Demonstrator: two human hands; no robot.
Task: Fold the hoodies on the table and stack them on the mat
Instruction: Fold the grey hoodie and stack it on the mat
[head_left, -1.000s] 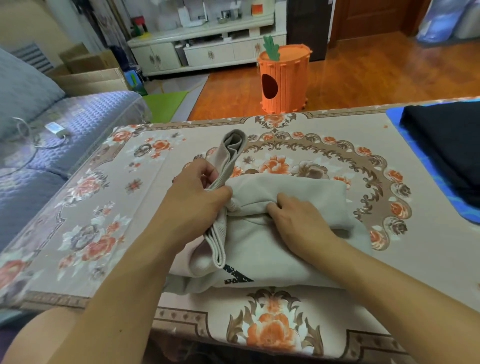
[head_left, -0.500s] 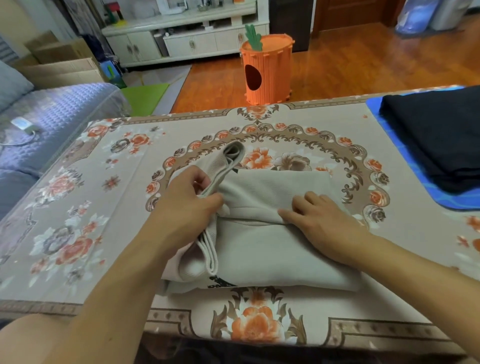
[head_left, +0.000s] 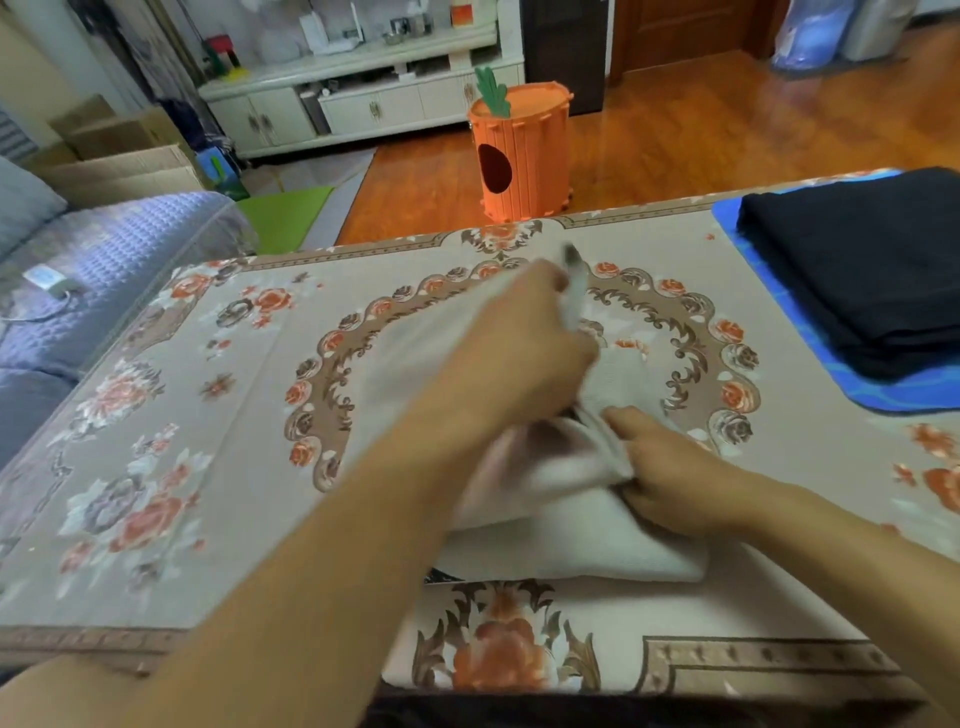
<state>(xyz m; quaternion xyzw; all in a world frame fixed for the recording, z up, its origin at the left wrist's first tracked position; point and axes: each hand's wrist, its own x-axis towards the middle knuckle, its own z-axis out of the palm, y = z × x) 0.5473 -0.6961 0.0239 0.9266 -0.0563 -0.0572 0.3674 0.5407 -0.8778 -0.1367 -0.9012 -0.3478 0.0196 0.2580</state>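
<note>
Motion blur smears the left hand (head_left: 524, 348), which grips a sleeve (head_left: 574, 296) (its cuff barely readable) lifted across the beige hoodie (head_left: 571, 551). The right hand (head_left: 670, 467) pinches a fold at the hoodie's right edge. A black hoodie (head_left: 862, 270), cut off at frame edge, lies on the blue mat (head_left: 883, 395) on the floral table (head_left: 208, 415).

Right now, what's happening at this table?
A person is folding a beige hoodie on the flowered tablecloth. The left hand grips a part of it and draws it across; the right hand holds the fabric near the fold. A dark folded garment lies on the blue mat.
</note>
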